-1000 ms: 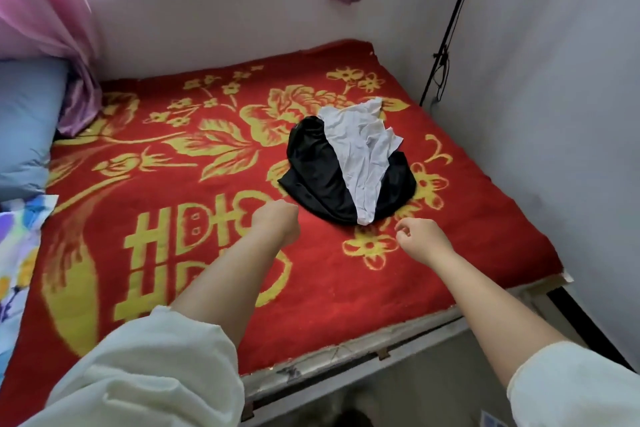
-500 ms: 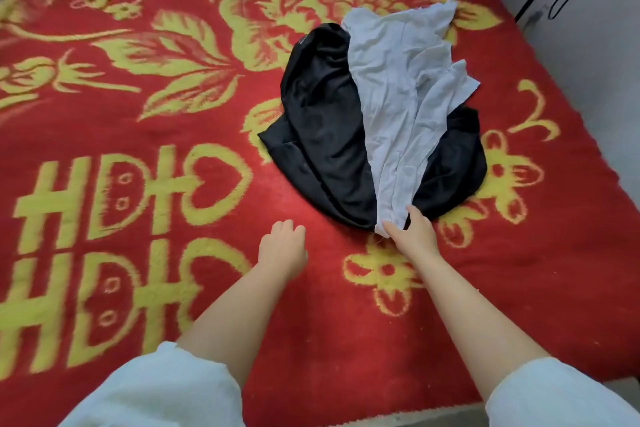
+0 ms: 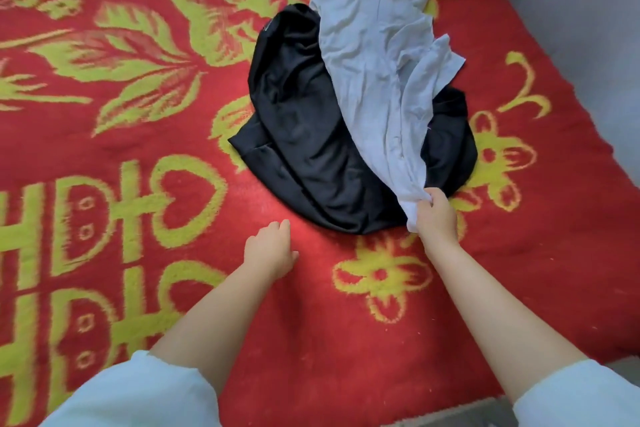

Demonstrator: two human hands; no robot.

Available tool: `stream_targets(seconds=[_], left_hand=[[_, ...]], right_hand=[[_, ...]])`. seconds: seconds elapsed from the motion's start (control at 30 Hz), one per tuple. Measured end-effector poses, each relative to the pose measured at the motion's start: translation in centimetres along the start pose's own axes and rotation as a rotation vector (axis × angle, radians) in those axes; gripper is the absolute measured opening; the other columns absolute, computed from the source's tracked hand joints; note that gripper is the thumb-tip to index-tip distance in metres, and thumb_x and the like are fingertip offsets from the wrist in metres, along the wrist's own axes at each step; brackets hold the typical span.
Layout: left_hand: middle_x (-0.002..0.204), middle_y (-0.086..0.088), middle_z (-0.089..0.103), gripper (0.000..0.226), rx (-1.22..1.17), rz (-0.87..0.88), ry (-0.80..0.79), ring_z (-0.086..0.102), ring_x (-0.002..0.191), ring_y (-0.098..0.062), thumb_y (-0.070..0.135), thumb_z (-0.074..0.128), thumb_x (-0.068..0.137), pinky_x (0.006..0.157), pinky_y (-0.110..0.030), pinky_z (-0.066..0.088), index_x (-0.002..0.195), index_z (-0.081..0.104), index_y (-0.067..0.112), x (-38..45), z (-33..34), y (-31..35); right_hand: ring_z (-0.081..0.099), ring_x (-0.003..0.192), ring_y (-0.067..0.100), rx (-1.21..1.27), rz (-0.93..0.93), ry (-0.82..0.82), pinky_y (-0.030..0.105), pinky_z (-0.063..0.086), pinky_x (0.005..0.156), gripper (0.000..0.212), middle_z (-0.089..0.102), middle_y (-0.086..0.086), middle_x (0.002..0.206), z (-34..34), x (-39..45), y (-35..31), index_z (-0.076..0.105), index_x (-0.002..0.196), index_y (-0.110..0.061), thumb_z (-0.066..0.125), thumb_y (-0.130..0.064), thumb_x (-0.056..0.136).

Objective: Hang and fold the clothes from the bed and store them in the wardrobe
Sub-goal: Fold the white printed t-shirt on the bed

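**Two garments on the bed, none yet folded or stored**

Two items remain in a heap on the red and yellow bed cover (image 3: pixel 104 135): a black garment (image 3: pixel 304 135) underneath and a pale grey garment (image 3: pixel 377 55) draped over its right half, running from 1 o'clock down toward 5 o'clock of the heap.

Progress, as judged: at the very start. Nothing is folded or on a hanger; no wardrobe is in view. Both pieces still need handling.

Right hands entry: right hand (image 3: pixel 436 218) grasps the near corner of the grey garment, fingers curled round bunched cloth, at 5 o'clock of the heap and touching the black garment's edge.

Left hands entry: left hand (image 3: pixel 270 250) holds nothing, fingers loosely bent, at 7 o'clock of the heap, near but apart from the black cloth.
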State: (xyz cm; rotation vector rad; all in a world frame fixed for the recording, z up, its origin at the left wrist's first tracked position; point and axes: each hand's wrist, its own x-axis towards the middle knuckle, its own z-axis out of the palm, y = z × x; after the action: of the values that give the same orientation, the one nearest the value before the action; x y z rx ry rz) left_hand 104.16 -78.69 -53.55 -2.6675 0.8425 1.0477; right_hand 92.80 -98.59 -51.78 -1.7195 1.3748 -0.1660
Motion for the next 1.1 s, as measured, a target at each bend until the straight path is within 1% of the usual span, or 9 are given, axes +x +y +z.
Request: stream_targets(seconds=[0.17, 0.33, 0.43, 0.53, 0.6, 0.73, 0.83, 0.97, 1.1], left_hand=[[0.118, -0.01, 0.053, 0.028, -0.114, 0.14, 0.284, 0.052, 0.109, -0.03, 0.025, 0.038, 0.097, 0.078, -0.036, 0.041, 0.119, 0.043, 0.009, -3.0, -8.6, 6.2], [0.125, -0.006, 0.054, 0.033, -0.364, 0.367, 0.514, 0.05, 0.116, -0.023, 0.017, 0.035, 0.098, 0.087, -0.032, 0.04, 0.128, 0.047, 0.01, -8.5, -17.2, 13.4], [0.134, -0.004, 0.051, 0.035, -0.506, 0.506, 0.577, 0.046, 0.123, -0.019, 0.013, 0.037, 0.098, 0.094, -0.025, 0.034, 0.131, 0.048, 0.01, -11.7, -20.8, 16.6], [0.133, -0.004, 0.05, 0.04, -0.358, 0.697, 0.407, 0.046, 0.121, -0.022, 0.008, 0.039, 0.097, 0.076, -0.012, 0.027, 0.136, 0.044, 0.014, -14.6, -20.9, 20.1], [0.134, -0.006, 0.048, 0.052, -0.134, 0.789, 0.106, 0.049, 0.114, -0.025, 0.001, 0.041, 0.093, 0.072, -0.009, 0.027, 0.141, 0.034, 0.019, -16.2, -18.6, 21.8], [0.123, -0.02, 0.056, 0.071, 0.288, 0.665, -0.463, 0.05, 0.073, -0.019, 0.0, 0.043, 0.09, 0.061, -0.023, 0.041, 0.148, 0.011, 0.027, -17.7, -11.5, 22.3], [0.123, -0.012, 0.055, 0.071, 0.201, 0.685, -0.469, 0.054, 0.098, -0.023, 0.015, 0.051, 0.092, 0.08, -0.024, 0.041, 0.149, 0.01, 0.028, -17.9, -7.7, 21.6], [0.127, -0.006, 0.044, 0.074, 0.033, 0.85, -0.38, 0.047, 0.116, -0.02, 0.019, 0.058, 0.089, 0.092, -0.022, 0.035, 0.146, 0.014, 0.036, -18.4, -5.6, 21.8], [0.111, -0.007, 0.05, 0.035, 0.076, 0.927, -0.35, 0.046, 0.104, -0.02, 0.018, 0.057, 0.089, 0.083, -0.021, 0.033, 0.123, 0.055, 0.017, -19.4, -2.9, 22.4]], right_hand=[[0.031, 0.06, 0.014, 0.157, -0.019, 0.051, 0.028, 0.022, 0.06, 0.026, 0.034, 0.001, 0.065, -7.1, -1.6, -3.2, 0.033, 0.061, -0.004, 0.03, 0.009, 0.083], [0.031, 0.037, 0.001, 0.461, -0.178, -0.131, 0.014, 0.024, 0.041, 0.008, 0.036, -0.01, 0.037, -18.8, -6.7, -7.5, 0.037, 0.049, -0.009, 0.034, -0.004, 0.054], [0.026, 0.035, 0.005, 0.459, -0.22, -0.28, 0.015, 0.019, 0.037, 0.023, 0.032, -0.008, 0.036, -25.6, -10.8, -8.8, 0.041, 0.034, -0.02, 0.032, -0.004, 0.047], [0.025, 0.034, 0.007, 0.502, -0.193, -0.284, 0.016, 0.016, 0.038, 0.024, 0.03, -0.007, 0.036, -30.5, -14.5, -8.0, 0.038, 0.033, -0.021, 0.033, -0.002, 0.047], [0.024, 0.038, 0.01, 0.532, -0.168, -0.274, 0.024, 0.012, 0.043, 0.023, 0.029, -0.005, 0.039, -32.0, -16.2, -6.5, 0.037, 0.035, -0.021, 0.034, -0.003, 0.048], [0.025, 0.042, 0.012, 0.641, -0.077, -0.228, 0.026, 0.013, 0.045, 0.025, 0.03, -0.002, 0.042, -33.5, -18.8, -2.2, 0.037, 0.037, -0.02, 0.034, -0.002, 0.053], [0.028, 0.037, 0.007, 0.729, 0.04, -0.163, 0.018, 0.02, 0.039, 0.045, 0.031, -0.006, 0.041, -33.2, -20.4, 0.6, 0.038, 0.036, -0.023, 0.03, 0.006, 0.069], [0.031, 0.037, 0.007, 0.822, 0.114, -0.245, 0.015, 0.023, 0.04, 0.026, 0.034, -0.004, 0.04, -30.9, -22.4, 2.5, 0.041, 0.035, -0.02, 0.036, -0.002, 0.053], [0.035, 0.037, 0.01, 0.963, 0.138, -0.333, 0.016, 0.027, 0.041, 0.017, 0.037, 0.0, 0.04, -30.5, -24.4, 4.3, 0.045, 0.035, -0.015, 0.047, -0.003, 0.046]])
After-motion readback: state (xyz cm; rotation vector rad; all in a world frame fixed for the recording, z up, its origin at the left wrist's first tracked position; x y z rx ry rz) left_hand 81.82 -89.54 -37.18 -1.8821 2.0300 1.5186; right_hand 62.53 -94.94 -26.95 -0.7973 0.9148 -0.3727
